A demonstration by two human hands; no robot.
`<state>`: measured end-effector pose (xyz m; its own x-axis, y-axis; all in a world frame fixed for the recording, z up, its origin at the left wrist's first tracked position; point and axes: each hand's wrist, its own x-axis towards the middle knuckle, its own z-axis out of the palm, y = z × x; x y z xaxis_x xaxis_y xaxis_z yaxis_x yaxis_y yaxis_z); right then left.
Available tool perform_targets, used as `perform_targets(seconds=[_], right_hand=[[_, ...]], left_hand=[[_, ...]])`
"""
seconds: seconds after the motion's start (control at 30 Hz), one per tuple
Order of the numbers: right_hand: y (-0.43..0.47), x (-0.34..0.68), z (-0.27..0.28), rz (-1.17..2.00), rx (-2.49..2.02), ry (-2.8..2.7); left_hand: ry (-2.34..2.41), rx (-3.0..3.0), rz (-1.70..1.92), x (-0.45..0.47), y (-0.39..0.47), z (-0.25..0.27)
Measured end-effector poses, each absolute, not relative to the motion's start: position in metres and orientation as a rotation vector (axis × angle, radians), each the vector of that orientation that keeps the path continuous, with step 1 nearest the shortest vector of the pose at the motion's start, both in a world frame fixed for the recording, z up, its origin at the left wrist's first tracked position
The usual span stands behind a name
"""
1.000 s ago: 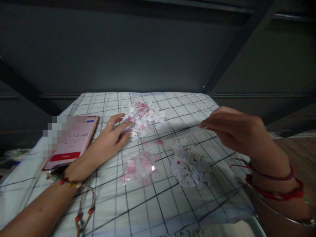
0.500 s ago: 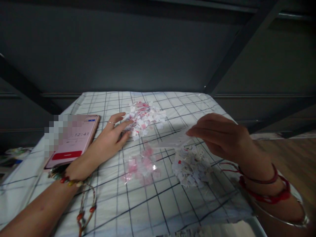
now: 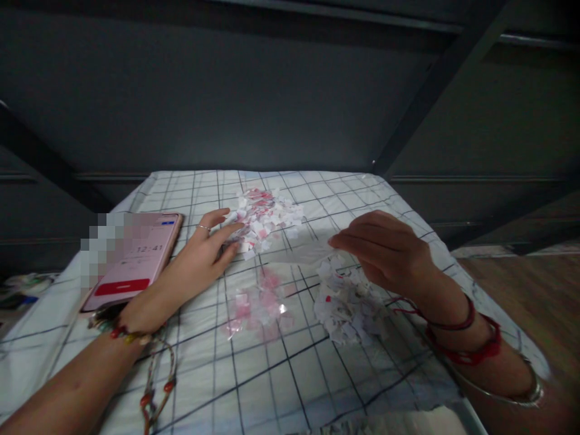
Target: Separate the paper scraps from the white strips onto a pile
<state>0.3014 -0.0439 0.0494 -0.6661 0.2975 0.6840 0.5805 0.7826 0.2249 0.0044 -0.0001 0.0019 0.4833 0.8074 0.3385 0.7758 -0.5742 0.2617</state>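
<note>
A checked cloth (image 3: 290,380) is spread over the counter, and on it a heap of pink and white scraps (image 3: 272,220) is set towards the far side. The left hand (image 3: 194,266) is laid at the near left edge of this heap, its fingers (image 3: 226,234) loosely bent and spaced apart, with the tips against the scraps; nothing is seen to be gripped, though whether a scrap is pressed beneath them cannot be told. By the right hand (image 3: 392,251) a thin translucent sheet (image 3: 299,251) is pinched between thumb and fingertips brought together. The sheet is stretched out leftward, just nearer than the pink and white heap; whether its far end is touching the cloth cannot be made out. Below it, two other groups are lying: shiny pink film pieces (image 3: 258,311), thinly scattered, and, to their right, a pile of white paper bits (image 3: 347,308), partly overhung by the right hand. A phone (image 3: 136,260) is placed beside the left forearm, its screen lit and partly pixelated. A beaded bracelet (image 3: 131,337) is worn on the left wrist, red cords (image 3: 471,353) and a metal bangle (image 3: 521,396) on the right. The far side is bounded by a dark panel (image 3: 254,90).
</note>
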Motion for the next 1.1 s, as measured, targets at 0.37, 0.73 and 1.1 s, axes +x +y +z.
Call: perform_targets(seconds=[0.37, 0.73, 1.1], right_hand=[[-0.032, 0.297, 0.040, -0.746, -0.769, -2.289], [-0.036, 0.302, 0.049, -0.856, -0.784, -2.291], [-0.043, 0.334, 0.058, -0.739, -0.865, -2.362]], left_hand=[[1.419, 2.634, 0.686, 0.005, -0.001, 0.002], [1.429, 2.640, 0.670, 0.006, -0.001, 0.003], [1.421, 2.687, 0.654, 0.004, 0.000, 0.002]])
